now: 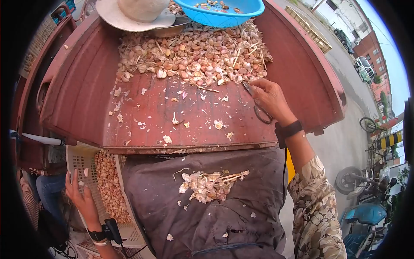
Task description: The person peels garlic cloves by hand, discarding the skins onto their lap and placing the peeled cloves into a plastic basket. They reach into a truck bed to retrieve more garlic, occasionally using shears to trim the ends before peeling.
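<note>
My right hand (271, 100) is closed around a pair of dark metal scissors (261, 114), the looped handle hanging below the palm. Its fingertips are at the near edge of a heap of garlic cloves (194, 54) in the red cart bed (159, 108). Over at the lower left, my left hand (83, 200) has its fingers spread beside a cream plastic crate (82, 156) filled with loose cloves (110, 183). A few pale cloves (86, 172) show at its fingertips, apparently in the air. Garlic skins and stalks (211, 185) lie on the dark cloth over my lap (172, 220).
A blue plastic basin (224, 18), a pale hat (140, 15) and a metal bowl (172, 28) sit on the heap's far side. The cart's side walls rise left and right. Bits of skin litter its floor. A motorbike (366, 211) stands at the right.
</note>
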A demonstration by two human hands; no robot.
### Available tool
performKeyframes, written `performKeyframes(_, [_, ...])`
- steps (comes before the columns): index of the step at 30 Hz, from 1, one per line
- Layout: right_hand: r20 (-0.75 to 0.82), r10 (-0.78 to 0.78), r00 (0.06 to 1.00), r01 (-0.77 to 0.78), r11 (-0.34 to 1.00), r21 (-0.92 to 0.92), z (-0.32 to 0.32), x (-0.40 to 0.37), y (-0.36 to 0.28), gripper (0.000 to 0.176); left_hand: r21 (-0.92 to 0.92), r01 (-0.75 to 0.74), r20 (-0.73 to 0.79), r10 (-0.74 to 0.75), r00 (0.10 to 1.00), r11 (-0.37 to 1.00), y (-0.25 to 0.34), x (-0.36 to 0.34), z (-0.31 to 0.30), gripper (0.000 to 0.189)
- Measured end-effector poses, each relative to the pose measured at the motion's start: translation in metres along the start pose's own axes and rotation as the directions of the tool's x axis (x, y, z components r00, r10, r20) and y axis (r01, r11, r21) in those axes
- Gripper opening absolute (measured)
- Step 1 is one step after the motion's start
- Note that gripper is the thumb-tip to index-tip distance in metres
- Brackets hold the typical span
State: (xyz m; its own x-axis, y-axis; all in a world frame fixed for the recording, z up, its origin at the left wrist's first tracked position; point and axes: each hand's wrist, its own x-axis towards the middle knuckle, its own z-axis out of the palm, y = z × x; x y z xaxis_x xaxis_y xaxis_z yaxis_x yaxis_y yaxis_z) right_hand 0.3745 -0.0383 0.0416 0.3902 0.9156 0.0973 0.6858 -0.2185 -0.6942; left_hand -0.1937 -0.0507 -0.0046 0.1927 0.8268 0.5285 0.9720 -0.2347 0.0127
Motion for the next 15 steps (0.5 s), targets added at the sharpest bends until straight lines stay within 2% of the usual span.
performKeyframes(2, [0.012,0.021,1.000,-0.021,0.999,0.032,0.027,0.043,0.007,0.025,-0.237,0.178,0.075,-0.165,0.983,0.955,-0.033,-0.028,0.014,0.029])
performKeyframes(3, [-0.006,-0.031,1.000,0.031,0.999,-0.024,0.043,0.066,0.026,0.023,-0.345,0.268,0.130,-0.238,0.963,0.899,-0.041,-0.043,0.017,0.029])
performKeyframes(4, [-0.023,-0.088,0.996,0.086,0.993,-0.079,0.060,0.092,0.050,0.021,-0.443,0.384,0.204,-0.326,0.923,0.810,-0.040,-0.055,0.020,0.029])
performKeyframes(5, [0.008,-0.038,0.999,0.039,0.992,-0.124,0.073,0.112,0.068,0.025,-0.527,0.484,0.278,-0.396,0.875,0.699,-0.037,-0.065,0.023,0.029])
performKeyframes(6, [-0.027,-0.070,0.997,0.061,0.967,-0.248,0.085,0.114,0.066,0.025,-0.591,0.572,0.361,-0.447,0.818,0.569,-0.031,-0.071,0.021,0.030])
performKeyframes(7, [-0.065,-0.109,0.992,0.078,0.927,-0.367,0.095,0.114,0.062,0.025,-0.592,0.544,0.325,-0.441,0.836,0.595,-0.013,-0.065,0.015,0.029])
performKeyframes(8, [-0.101,-0.151,0.983,0.084,0.873,-0.481,0.104,0.113,0.058,0.025,-0.536,0.468,0.290,-0.367,0.884,0.703,-0.004,-0.059,0.013,0.029])
performKeyframes(9, [-0.145,-0.221,0.964,0.117,0.847,-0.518,0.112,0.110,0.058,0.024,-0.473,0.381,0.272,-0.279,0.921,0.794,0.002,-0.055,0.010,0.028])
performKeyframes(11, [-0.040,-0.147,0.988,0.122,0.923,-0.366,0.115,0.096,0.045,0.023,-0.417,0.185,0.213,-0.102,0.972,0.890,0.027,-0.035,0.004,0.029])
performKeyframes(13, [0.061,-0.092,0.994,0.103,0.971,-0.216,0.109,0.079,0.028,0.018,-0.482,0.140,0.169,-0.065,0.984,0.865,0.050,-0.021,0.007,0.030])
performKeyframes(15, [0.057,-0.087,0.995,0.083,0.994,0.069,0.107,0.063,0.031,0.020,-0.605,0.114,0.151,-0.026,0.988,0.788,0.073,-0.007,0.011,0.028])
